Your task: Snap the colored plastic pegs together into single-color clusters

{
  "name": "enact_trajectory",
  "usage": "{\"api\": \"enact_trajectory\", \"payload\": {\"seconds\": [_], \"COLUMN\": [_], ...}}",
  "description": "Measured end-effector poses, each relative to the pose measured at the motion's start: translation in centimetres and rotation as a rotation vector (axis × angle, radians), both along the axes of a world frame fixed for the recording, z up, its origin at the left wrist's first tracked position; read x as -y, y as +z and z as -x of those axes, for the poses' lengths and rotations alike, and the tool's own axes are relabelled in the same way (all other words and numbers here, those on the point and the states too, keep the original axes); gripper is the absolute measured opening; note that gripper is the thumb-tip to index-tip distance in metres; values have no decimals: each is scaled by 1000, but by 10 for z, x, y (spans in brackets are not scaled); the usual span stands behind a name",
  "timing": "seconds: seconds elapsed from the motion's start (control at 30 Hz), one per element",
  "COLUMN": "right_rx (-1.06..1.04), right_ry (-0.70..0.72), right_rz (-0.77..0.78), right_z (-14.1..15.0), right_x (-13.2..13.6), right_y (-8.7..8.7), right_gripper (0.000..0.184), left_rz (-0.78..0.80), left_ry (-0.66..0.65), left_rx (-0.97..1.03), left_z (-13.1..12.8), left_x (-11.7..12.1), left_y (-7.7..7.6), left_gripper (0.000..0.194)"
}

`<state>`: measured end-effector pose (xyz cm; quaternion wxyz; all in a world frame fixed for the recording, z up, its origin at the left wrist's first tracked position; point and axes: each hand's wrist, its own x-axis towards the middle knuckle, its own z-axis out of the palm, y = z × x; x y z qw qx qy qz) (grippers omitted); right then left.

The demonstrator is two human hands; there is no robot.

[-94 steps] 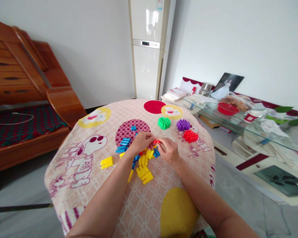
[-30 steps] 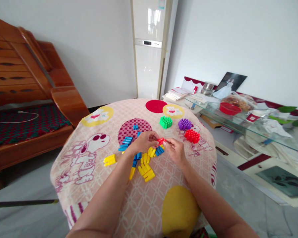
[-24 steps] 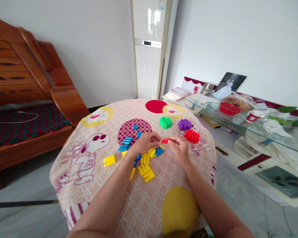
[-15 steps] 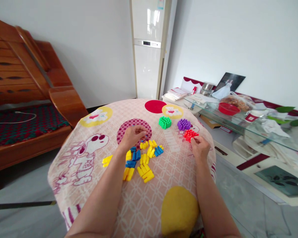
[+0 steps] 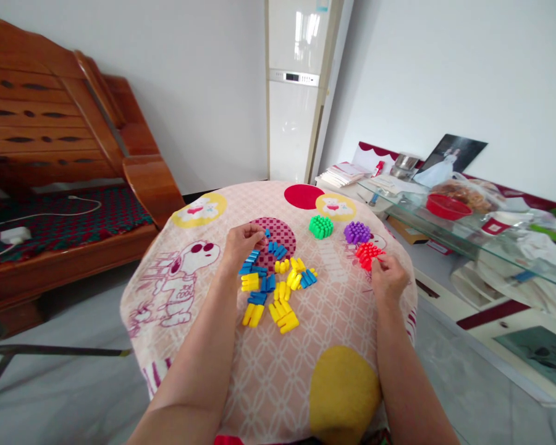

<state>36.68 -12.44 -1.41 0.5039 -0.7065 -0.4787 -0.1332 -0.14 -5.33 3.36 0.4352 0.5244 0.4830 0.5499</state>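
Head view: your right hand [image 5: 390,279] is narrow, fingertips brought together at the near edge of the red cluster [image 5: 369,255]; whether they grip a piece or only touch it, you cannot tell from here. Such a fingertip pinch suits pieces this small and would leave the neighbouring ones undisturbed. Your left hand [image 5: 241,242] is narrow too, its fingertips beside a small blue piece [image 5: 267,233]; any grip on it is unclear. The green cluster [image 5: 321,227] and purple cluster [image 5: 357,233] sit apart from each other, the purple one just beyond the red, which probably helps you keep the colours from mixing. Nearer your left hand, yellow pieces [image 5: 284,317] and blue pieces [image 5: 267,283] lie in short side-by-side rows; lying flat on the soft cloth of the worktop [image 5: 278,377], they seem unlikely to roll.
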Motion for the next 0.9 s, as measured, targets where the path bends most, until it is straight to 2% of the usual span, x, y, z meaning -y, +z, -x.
{"api": "enact_trajectory", "payload": {"seconds": [0.13,0.27,0.37,0.47,0.53,0.63,0.77,0.83,0.9], "right_rx": [45,113,177,253,284,310,333,332,328], "right_ry": [171,354,469,520,524,513,513,518,524], "right_rz": [-7,92,183,241,255,259,268,268,265], "right_z": [20,44,55,60,61,61,62,61,61], "right_x": [0,-1,-1,-2,-2,-3,-3,-3,-3], "right_y": [2,-2,-7,-11,-12,-12,-11,-12,-12], "right_gripper": [28,27,26,25,24,25,27,27,26], "left_rz": [-27,-29,6,78,154,190,149,127,105], "left_ry": [104,325,445,521,556,539,316,236,246], "left_rx": [60,143,200,222,218,234,324,339,342], "left_z": [21,52,72,81,78,57,21,13,15], "left_x": [-4,-6,-7,-10,-13,-17,-19,-19,-20], "left_y": [-2,-3,-9,-20,-28,-31,-23,-20,-20], "left_gripper": [24,22,21,16,11,8,9,11,13]}}
